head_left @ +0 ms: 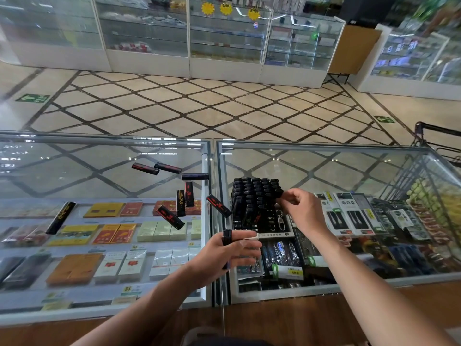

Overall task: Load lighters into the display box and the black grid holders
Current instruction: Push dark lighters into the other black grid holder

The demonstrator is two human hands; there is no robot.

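Right hand (300, 207) pinching lighter (279, 193) at black holder (247, 206), left hand (224, 255) gripping second lighter (226, 237), shelf tag (127, 288) reads 15

"Where's the black grid holder (252, 208)?"

"On the right side of the glass counter (99, 171), packed with black lighters, caps up in tight rows."

"And the loose lighters (170, 217)?"

"Scattered left of it on the glass. They're black with red marks, and most lie flat. An upright pair (189, 194) seems to stand on end, and a gold-marked lighter (60, 217) lies far left."

"Any in hand?"

"The left hand (224, 255) grips a plain black lighter (226, 237) upright. The right hand (301, 208) pinches a corner lighter (279, 194) at the holder's top right."
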